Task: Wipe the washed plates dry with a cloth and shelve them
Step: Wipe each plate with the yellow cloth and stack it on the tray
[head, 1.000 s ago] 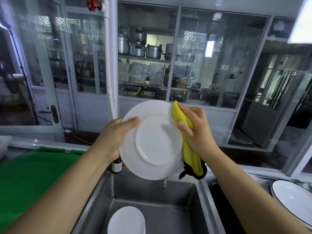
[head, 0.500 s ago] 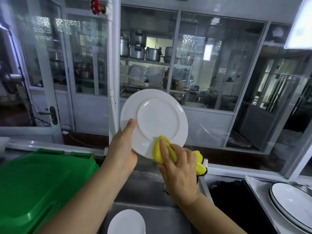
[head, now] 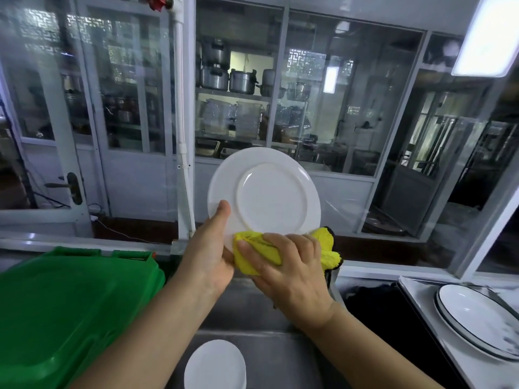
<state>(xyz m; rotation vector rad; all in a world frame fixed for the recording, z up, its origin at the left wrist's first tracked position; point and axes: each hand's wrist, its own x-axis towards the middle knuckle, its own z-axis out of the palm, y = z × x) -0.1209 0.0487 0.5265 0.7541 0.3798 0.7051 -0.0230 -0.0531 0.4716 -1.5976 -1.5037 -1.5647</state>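
Bright, even daylight fills the scene. A ceiling light panel [head: 490,37] at the upper right glares white. The glass partition [head: 351,108] carries pale reflections and haze. Wide-angle distortion bends the frame edges, and the black-rimmed plates [head: 477,321] at right look smeared.

Both bare forearms reach forward and up. The left hand [head: 209,255] pinches a plate [head: 264,192] at its lower rim, thumb pressed flat on the underside. The right hand [head: 292,272], knuckles up, clutches a bunched yellow cloth [head: 254,252] against that rim.
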